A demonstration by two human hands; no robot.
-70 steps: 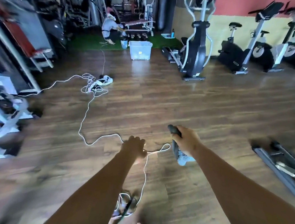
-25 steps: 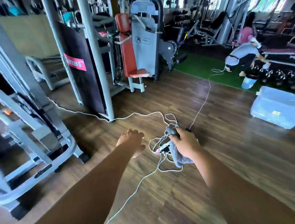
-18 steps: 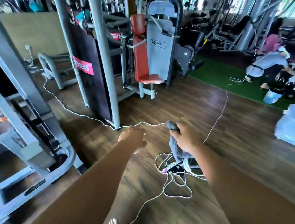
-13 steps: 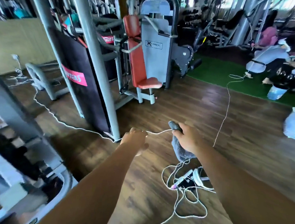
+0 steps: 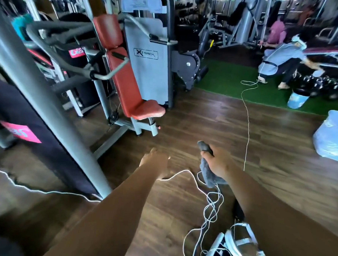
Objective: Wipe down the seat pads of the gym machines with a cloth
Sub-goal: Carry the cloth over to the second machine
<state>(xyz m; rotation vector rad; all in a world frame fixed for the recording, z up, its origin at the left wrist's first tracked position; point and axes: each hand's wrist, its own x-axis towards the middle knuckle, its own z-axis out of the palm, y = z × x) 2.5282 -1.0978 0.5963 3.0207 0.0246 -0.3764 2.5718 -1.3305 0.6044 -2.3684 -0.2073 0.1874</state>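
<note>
**Left zone.** A grey upright post [image 5: 49, 107] rises from the wooden floor [image 5: 278, 171]. A dark padded panel [image 5: 16, 109] with a pink label stands behind it. A white cable [image 5: 210, 189] runs across the floor from the left edge, passes under the left forearm and ends in loose loops near a sandal [image 5: 238, 245] at the bottom edge.

**Centre zone.** A grey machine [image 5: 145, 68] marked XTRACK carries a red back pad [image 5: 125, 81] and a red seat pad [image 5: 147, 111]. The seat pad is bare. Bare floor lies between it and both hands.

**Hands.**
- The left hand [image 5: 155, 162] is stretched out above the floor and blurred. The cable emerges just beside it, so its grip cannot be determined.
- The right hand [image 5: 217, 163] has its grip closed round a grey cloth [image 5: 210, 178]. One rolled end sticks out above the thumb and the rest hangs below the palm. The cloth is well apart from the seat pad.

**Right zone.** A strip of green turf [image 5: 224, 78] borders the wooden floor. A person [image 5: 279, 61] crouches on it beside a row of black kettlebells [image 5: 325, 84].

**Containers.**
- A pale blue bucket [image 5: 298, 99] stands on the turf near the crouching person. Its contents are not visible.
- A translucent plastic tub [image 5: 332, 135] sits on the floor at the right edge. Its contents are probably hidden by glare and cannot be identified.
</note>
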